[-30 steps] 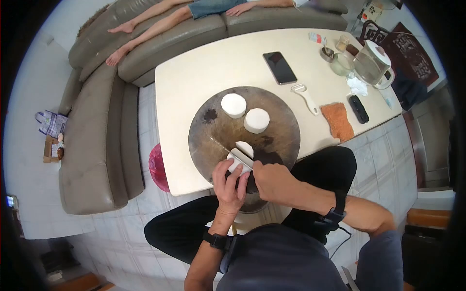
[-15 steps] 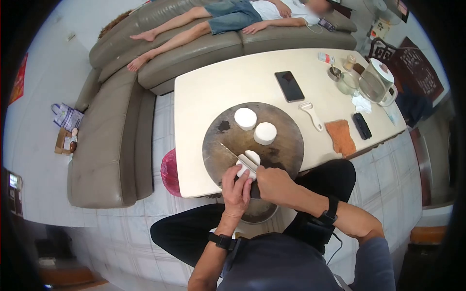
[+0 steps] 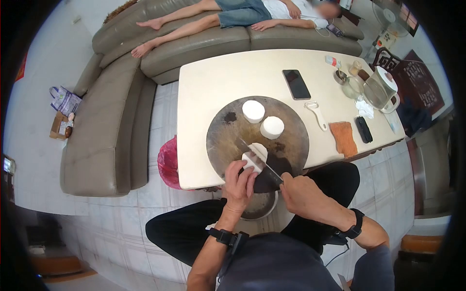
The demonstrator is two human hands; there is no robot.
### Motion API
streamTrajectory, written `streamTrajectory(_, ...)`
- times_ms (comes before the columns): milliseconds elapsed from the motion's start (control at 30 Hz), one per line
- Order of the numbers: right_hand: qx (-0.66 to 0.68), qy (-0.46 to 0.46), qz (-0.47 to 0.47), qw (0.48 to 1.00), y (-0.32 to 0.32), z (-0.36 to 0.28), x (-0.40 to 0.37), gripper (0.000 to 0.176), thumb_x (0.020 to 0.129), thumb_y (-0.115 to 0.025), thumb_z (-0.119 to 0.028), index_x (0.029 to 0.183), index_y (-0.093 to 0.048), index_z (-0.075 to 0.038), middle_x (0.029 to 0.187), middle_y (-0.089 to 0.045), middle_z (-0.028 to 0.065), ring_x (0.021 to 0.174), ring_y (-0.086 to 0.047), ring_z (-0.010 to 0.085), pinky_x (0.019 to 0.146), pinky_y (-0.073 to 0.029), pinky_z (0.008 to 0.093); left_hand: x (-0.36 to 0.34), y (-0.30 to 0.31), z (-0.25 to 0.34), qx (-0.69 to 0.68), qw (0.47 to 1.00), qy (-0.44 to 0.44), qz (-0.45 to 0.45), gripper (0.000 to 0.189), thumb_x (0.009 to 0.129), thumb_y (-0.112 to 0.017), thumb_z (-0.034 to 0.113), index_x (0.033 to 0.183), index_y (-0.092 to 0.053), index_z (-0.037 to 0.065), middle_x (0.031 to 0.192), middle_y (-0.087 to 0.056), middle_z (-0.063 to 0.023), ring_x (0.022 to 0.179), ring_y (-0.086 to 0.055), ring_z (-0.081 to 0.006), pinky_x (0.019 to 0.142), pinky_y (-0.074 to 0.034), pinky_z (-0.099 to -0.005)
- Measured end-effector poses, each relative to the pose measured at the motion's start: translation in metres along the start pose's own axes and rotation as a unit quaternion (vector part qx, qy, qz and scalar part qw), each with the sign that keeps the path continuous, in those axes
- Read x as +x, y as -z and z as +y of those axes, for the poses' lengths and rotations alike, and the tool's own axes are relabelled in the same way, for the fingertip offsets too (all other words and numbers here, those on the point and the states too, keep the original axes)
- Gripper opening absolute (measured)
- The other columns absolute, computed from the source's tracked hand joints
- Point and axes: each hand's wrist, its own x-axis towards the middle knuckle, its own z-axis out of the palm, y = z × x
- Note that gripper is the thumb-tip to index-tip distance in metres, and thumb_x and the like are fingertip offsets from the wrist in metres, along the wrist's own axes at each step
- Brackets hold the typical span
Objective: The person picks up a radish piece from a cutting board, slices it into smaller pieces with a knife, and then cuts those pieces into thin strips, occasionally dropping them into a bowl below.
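Slicing a white chunk (image 3: 248, 163) on the round chopping board (image 3: 224, 140): pressing it down just ahead of the palm with the curled fingertips of the left hand (image 3: 239, 186), and gripping the handle of the knife (image 3: 266, 167) in the closed fist of the right hand (image 3: 303, 196), with the blade slanting away between the held chunk and a cut slab (image 3: 259, 148) on its far side. Looks like mid-cut, with much left uncut: a nearer round (image 3: 272, 127) and a farther round (image 3: 253, 111) out beyond the fingertips. Calls next, probably, for tucking the left fingertips back from the edge and keeping the blade upright. Lying well apart, out past the right hand: peeler (image 3: 316, 114), orange cloth (image 3: 343, 138), phone (image 3: 296, 84), kettle (image 3: 383, 89). Sitting under both hands at the table edge: a metal bowl (image 3: 261, 208). Crowding the blade on the board: only the cut slab.
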Motion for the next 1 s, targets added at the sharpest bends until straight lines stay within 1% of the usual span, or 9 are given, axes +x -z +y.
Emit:
streamTrajectory(67,-0.01,-0.016,-0.05,0.999,0.003,-0.005,-0.003,0.012,0.08,-0.056,-0.002,0.084,-0.047,0.005,0.061,-0.058,0.0246,0.061,-0.062,0.0428,0.057,-0.049,0.0491,0.0,0.0,0.0,0.001,1.0,-0.005,0.003,0.026,0.075,-0.072,-0.002,0.098,-0.063,0.002,0.112,-0.057,-0.0164,0.103,-0.056,-0.0362,0.087,-0.047,-0.043)
streamTrajectory(200,-0.012,-0.011,-0.065,0.998,0.002,-0.007,-0.002,0.013,0.079,-0.056,-0.001,0.085,-0.046,0.005,0.062,-0.058,0.0246,0.061,-0.062,0.0428,0.056,-0.049,0.0487,0.0,0.0,-0.001,-0.001,1.0,0.001,-0.002,0.027,0.073,-0.073,-0.003,0.098,-0.063,0.002,0.11,-0.057,-0.0163,0.102,-0.056,-0.0359,0.086,-0.047,-0.0429)
streamTrajectory(267,-0.04,0.001,-0.073,0.997,0.001,-0.007,-0.002,0.014,0.077,-0.056,-0.001,0.085,-0.046,0.005,0.061,-0.058,0.0243,0.061,-0.062,0.0425,0.055,-0.049,0.0482,-0.001,-0.001,-0.002,-0.005,1.0,-0.006,0.004,0.028,0.072,-0.074,-0.003,0.097,-0.063,0.002,0.109,-0.058,-0.0161,0.101,-0.057,-0.0357,0.086,-0.047,-0.0427)
streamTrajectory(400,-0.005,-0.027,-0.116,0.993,0.014,-0.008,0.004,0.017,0.076,-0.057,-0.001,0.085,-0.045,0.005,0.06,-0.058,0.023,0.059,-0.062,0.042,0.053,-0.048,0.0479,0.001,0.0,0.0,-0.018,1.0,0.007,-0.001,0.028,0.071,-0.074,-0.004,0.096,-0.063,0.002,0.109,-0.058,-0.0157,0.101,-0.057,-0.0352,0.085,-0.047,-0.0424)
streamTrajectory(600,0.0,-0.028,-0.164,0.986,0.014,-0.006,0.01,0.02,0.074,-0.059,0.0,0.084,-0.043,0.006,0.057,-0.056,0.0208,0.056,-0.06,0.0418,0.051,-0.047,0.0478,0.001,0.001,0.001,-0.01,1.0,0.018,-0.008,0.028,0.069,-0.077,-0.001,0.094,-0.065,0.003,0.107,-0.059,-0.016,0.101,-0.058,-0.0356,0.086,-0.047,-0.042)
streamTrajectory(700,0.027,-0.018,-0.141,0.989,0.008,-0.002,0.022,0.02,0.073,-0.06,0.0,0.084,-0.044,0.006,0.058,-0.056,0.0214,0.057,-0.061,0.0414,0.052,-0.049,0.0473,-0.003,0.0,-0.001,-0.013,1.0,0.012,-0.017,0.029,0.068,-0.078,0.001,0.094,-0.065,0.004,0.107,-0.059,-0.0159,0.101,-0.058,-0.0362,0.086,-0.048,-0.0427)
streamTrajectory(800,0.01,-0.005,-0.131,0.991,-0.015,0.004,0.045,0.022,0.073,-0.061,0.0,0.085,-0.045,0.006,0.06,-0.058,0.0228,0.059,-0.063,0.0409,0.052,-0.05,0.0465,-0.005,0.0,-0.002,-0.001,1.0,0.008,-0.012,0.029,0.068,-0.078,0.001,0.095,-0.065,0.004,0.108,-0.059,-0.0154,0.101,-0.058,-0.0364,0.085,-0.048,-0.0432)
streamTrajectory(867,0.001,0.036,-0.089,0.995,-0.03,0.01,0.054,0.019,0.086,-0.057,-0.008,0.087,-0.043,0.005,0.055,-0.054,0.0197,0.054,-0.059,0.0409,0.05,-0.046,0.0475,-0.005,0.001,-0.004,-0.006,1.0,0.006,-0.018,0.03,0.068,-0.078,0.001,0.095,-0.065,0.005,0.108,-0.059,-0.0153,0.1,-0.058,-0.0365,0.085,-0.048,-0.0433)
streamTrajectory(1000,0.005,0.04,-0.085,0.996,-0.031,0.01,0.054,0.019,0.085,-0.058,-0.008,0.087,-0.044,0.005,0.056,-0.056,0.0197,0.055,-0.06,0.0408,0.05,-0.047,0.0473,-0.004,-0.001,-0.003,-0.002,1.0,0.003,-0.003,0.031,0.067,-0.079,0.001,0.095,-0.065,0.005,0.107,-0.059,-0.0151,0.1,-0.058,-0.0364,0.085,-0.048,-0.0432)
